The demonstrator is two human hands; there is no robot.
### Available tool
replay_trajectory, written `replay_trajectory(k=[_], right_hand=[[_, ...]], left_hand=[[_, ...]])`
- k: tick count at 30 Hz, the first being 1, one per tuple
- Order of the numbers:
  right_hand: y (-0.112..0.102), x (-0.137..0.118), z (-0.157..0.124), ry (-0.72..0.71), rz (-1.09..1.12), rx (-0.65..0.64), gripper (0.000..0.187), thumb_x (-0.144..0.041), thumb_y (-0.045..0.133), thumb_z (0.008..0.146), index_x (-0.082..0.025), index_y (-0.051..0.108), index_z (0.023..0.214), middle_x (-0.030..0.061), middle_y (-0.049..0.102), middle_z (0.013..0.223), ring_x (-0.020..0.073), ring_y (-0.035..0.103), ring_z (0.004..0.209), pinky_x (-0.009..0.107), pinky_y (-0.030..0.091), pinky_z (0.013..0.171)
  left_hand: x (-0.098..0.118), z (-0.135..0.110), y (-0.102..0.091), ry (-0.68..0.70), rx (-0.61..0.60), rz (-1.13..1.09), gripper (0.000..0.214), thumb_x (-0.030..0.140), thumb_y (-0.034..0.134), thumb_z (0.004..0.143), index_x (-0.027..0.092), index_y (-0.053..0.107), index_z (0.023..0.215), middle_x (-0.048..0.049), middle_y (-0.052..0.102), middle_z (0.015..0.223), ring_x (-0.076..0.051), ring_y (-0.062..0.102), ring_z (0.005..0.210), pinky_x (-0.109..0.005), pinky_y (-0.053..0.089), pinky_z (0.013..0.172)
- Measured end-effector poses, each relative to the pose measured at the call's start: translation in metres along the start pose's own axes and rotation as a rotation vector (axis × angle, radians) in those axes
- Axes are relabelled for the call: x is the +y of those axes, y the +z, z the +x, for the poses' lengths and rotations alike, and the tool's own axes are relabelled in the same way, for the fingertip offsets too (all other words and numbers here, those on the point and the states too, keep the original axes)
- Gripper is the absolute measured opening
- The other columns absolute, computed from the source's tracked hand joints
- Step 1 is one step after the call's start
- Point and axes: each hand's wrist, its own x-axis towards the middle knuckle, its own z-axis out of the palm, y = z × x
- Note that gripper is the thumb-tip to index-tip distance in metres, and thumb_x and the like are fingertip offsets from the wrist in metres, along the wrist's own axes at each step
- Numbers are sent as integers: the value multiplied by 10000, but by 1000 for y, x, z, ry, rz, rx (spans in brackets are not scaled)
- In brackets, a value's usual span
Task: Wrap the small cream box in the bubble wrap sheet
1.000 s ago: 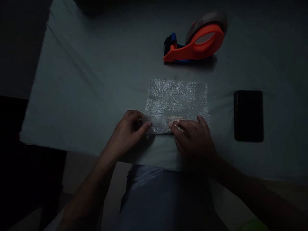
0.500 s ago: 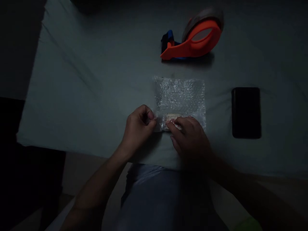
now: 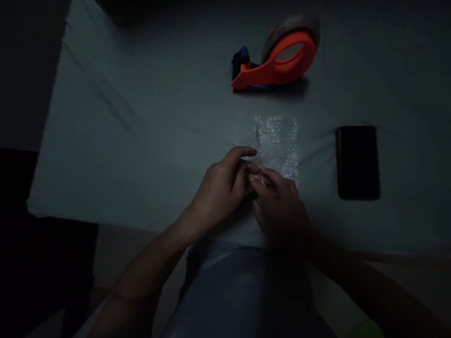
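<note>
A sheet of bubble wrap (image 3: 278,141) lies on the cloth-covered table, its left side folded over toward the middle. My left hand (image 3: 225,183) presses the folded side inward at the near edge, fingers curled on the plastic. Close against it, my right hand (image 3: 280,197) pinches the wrap with thumb and fingers. The fingertips of both hands nearly meet. Between them a small pale item is almost wholly hidden by fingers and plastic, so I cannot tell its kind.
An orange and blue tape dispenser (image 3: 278,65) with a roll of tape stands beyond the wrap. To the right lies a black rectangular object (image 3: 357,163). The pale green tablecloth (image 3: 141,141) has creases on the left, and the table's near edge runs just below my wrists.
My left hand has moved right, bringing the left side of the bubble wrap over the pale item. My right hand has stayed nearly in place. The view has shifted slightly.
</note>
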Motion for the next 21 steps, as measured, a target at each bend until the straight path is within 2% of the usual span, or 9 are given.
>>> replay_trajectory(k=[3, 6, 8, 11, 13, 14, 17, 21], right_hand=[[0, 0, 2, -1, -8, 8, 340, -141, 543, 830, -56, 541, 1159, 265, 521, 1288, 267, 587, 1000, 399, 537, 825], [1, 1, 2, -36, -3, -10, 284, -127, 507, 851, -53, 551, 1122, 254, 557, 1258, 265, 600, 986, 411, 534, 831], [0, 3, 3, -48, 16, -30, 294, -137, 485, 869, -65, 537, 1150, 230, 577, 1244, 277, 591, 1037, 431, 526, 853], [-10, 12, 3, -4, 99, -38, 296, -209, 489, 893, -112, 537, 1169, 194, 571, 1259, 281, 561, 1129, 455, 510, 911], [-20, 21, 2, 103, 121, 1, 317, -267, 541, 878, -128, 554, 1162, 192, 565, 1258, 294, 548, 1158, 470, 499, 937], [-26, 26, 1, 200, 98, 23, 331, -265, 574, 860, -136, 561, 1164, 188, 572, 1247, 299, 551, 1156, 481, 491, 950], [-35, 38, -10, 411, 120, 71, 363, -301, 576, 861, -203, 563, 1210, 141, 615, 1201, 296, 571, 1143, 507, 479, 966], [-25, 41, -27, 651, 306, 33, 496, -353, 587, 857, -254, 477, 1331, 91, 627, 1225, 272, 570, 1176, 515, 471, 988]], left_hand=[[-8, -7, 1, 123, 117, 23, 241, 99, 427, 908, 179, 572, 1082, -35, 677, 983, -118, 669, 838, -240, 549, 723], [-22, -15, 3, 397, 234, 258, 170, 79, 489, 873, 177, 605, 947, -37, 655, 914, -154, 628, 910, -307, 533, 820], [-32, -18, 4, 545, 189, 399, 163, 76, 516, 858, 174, 602, 956, -57, 651, 949, -189, 602, 1002, -369, 512, 904], [-42, -21, 6, 625, 97, 504, 185, 93, 528, 860, 163, 582, 1023, -94, 632, 1027, -222, 568, 1093, -412, 499, 943], [-44, -20, 7, 623, 77, 540, 190, 101, 524, 863, 165, 580, 1033, -97, 621, 1029, -224, 558, 1092, -416, 497, 936], [-44, -20, 7, 618, 70, 551, 191, 101, 518, 864, 168, 581, 1031, -96, 617, 1025, -222, 557, 1083, -415, 496, 926], [-44, -17, 8, 612, 69, 554, 182, 101, 510, 860, 170, 584, 1012, -93, 615, 1003, -222, 560, 1046, -421, 492, 897], [-45, -16, 10, 609, 60, 526, 169, 105, 519, 844, 168, 582, 989, -105, 622, 1024, -255, 547, 1129, -460, 476, 947]])
